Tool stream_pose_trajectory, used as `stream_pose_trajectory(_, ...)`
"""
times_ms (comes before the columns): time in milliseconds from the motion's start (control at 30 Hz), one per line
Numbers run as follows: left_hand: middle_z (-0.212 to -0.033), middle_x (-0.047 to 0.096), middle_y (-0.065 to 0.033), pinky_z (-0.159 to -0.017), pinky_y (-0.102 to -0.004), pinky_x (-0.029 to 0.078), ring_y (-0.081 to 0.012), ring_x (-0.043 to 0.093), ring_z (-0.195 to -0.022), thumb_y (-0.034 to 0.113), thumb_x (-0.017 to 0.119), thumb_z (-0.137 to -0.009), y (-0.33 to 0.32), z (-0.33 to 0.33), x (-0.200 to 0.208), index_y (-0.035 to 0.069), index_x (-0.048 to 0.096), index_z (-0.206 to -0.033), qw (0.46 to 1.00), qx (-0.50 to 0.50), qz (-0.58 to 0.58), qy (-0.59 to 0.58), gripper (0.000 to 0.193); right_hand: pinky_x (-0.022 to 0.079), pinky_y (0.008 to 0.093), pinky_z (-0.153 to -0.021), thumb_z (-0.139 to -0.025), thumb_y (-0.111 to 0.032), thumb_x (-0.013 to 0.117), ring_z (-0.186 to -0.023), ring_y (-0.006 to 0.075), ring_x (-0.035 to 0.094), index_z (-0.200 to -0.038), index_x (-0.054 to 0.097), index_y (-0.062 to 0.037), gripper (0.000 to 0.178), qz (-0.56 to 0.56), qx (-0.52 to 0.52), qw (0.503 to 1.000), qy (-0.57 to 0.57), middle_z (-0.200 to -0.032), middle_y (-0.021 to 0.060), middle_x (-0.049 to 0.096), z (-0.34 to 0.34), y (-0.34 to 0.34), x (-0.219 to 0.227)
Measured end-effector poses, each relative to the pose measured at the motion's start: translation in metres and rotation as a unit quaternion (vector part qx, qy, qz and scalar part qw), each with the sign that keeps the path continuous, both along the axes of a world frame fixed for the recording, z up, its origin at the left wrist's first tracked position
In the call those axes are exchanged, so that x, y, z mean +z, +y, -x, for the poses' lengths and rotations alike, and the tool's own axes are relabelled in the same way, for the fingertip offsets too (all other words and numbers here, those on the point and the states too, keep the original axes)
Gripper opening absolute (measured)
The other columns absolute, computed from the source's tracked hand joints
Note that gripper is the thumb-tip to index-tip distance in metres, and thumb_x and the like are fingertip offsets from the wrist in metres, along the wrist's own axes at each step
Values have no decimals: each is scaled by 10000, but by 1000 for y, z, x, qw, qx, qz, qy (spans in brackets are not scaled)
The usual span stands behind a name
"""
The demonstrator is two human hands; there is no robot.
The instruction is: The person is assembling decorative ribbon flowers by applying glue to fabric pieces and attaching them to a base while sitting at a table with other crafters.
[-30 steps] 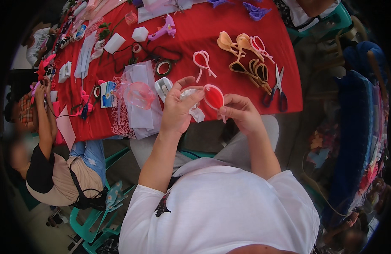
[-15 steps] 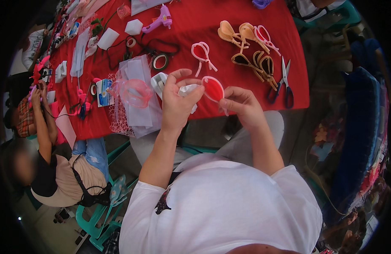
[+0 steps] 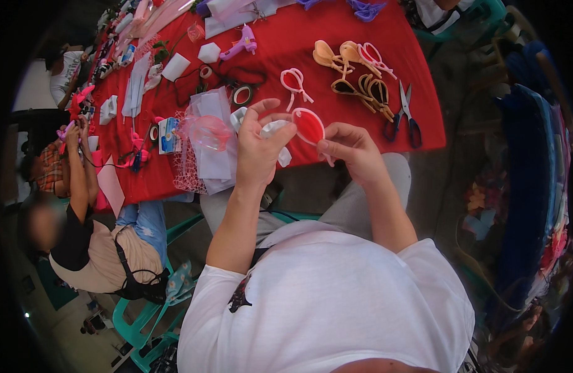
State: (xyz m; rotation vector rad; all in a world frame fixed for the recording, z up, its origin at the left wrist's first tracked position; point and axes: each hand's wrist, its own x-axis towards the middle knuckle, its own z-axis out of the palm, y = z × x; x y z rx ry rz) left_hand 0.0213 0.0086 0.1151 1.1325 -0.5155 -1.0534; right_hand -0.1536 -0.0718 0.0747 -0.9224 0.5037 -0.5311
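Note:
Over the table's near edge I hold a red petal-shaped piece (image 3: 309, 127) with a fuzzy pink rim, like bent pipe cleaner. My right hand (image 3: 358, 154) is closed, thumb and fingers pinching the lower end, where a short pink stem hangs. Crumpled white tissue (image 3: 272, 128) is in my left hand (image 3: 255, 152), whose thumb tip is against the petal's left edge while other fingers curl above. A similar red petal with twisted pink stems (image 3: 291, 81) lies just beyond my hands. Scissors with dark blue handles (image 3: 413, 133) rest to the right.
Tan and brown looped petals (image 3: 327, 55) lie on the red-covered table (image 3: 268, 62) at far right. A lilac glue gun (image 3: 244, 42), a tape roll (image 3: 242, 95), white sheets (image 3: 215, 155) and pink netting (image 3: 186, 163) are left. A co-worker (image 3: 106, 255) sits at left.
The view has shifted slightly, so the table's things appear displaced. The petal stays between my hands, with only a small change in its tilt.

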Motion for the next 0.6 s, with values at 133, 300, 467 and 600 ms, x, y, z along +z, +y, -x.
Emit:
stream_pose_trajectory(133, -954, 676, -83, -622, -181, 474, -75, 631, -758, -59, 701, -833, 15, 9, 12, 11, 460, -1263, 1000, -2, 20, -11, 498, 380, 203, -541, -867, -123, 741, -630, 54, 546, -938, 684, -32, 128, 27, -9, 1000, -5, -735, 11, 649, 10, 14, 14)
stream_pose_trajectory(300, -953, 673, -85, -651, -186, 501, -79, 643, -783, -64, 697, -830, 32, 18, 25, 9, 463, -1268, 999, 0, 36, -23, 502, 373, 198, -535, -872, -119, 736, -620, 52, 543, -932, 681, -28, 122, 55, -24, 998, -6, -730, 12, 644, 20, 35, 31)
stream_pose_trajectory(467, -954, 660, -85, -682, -194, 522, -97, 653, -808, -64, 706, -813, 47, 27, 46, 6, 452, -1275, 998, -4, 42, -38, 532, 361, 198, -528, -875, -119, 734, -605, 46, 522, -929, 679, -22, 124, 84, -38, 996, -12, -718, 10, 632, 28, 48, 45)
stream_pose_trajectory(600, -1018, 648, -144, -718, -214, 545, -128, 654, -851, -73, 714, -796, 60, 28, 49, -20, 436, -1254, 997, -4, 53, -57, 538, 352, 198, -523, -875, -117, 733, -595, 43, 506, -923, 677, -19, 122, 103, -41, 994, -13, -712, 9, 627, 30, 62, 52)
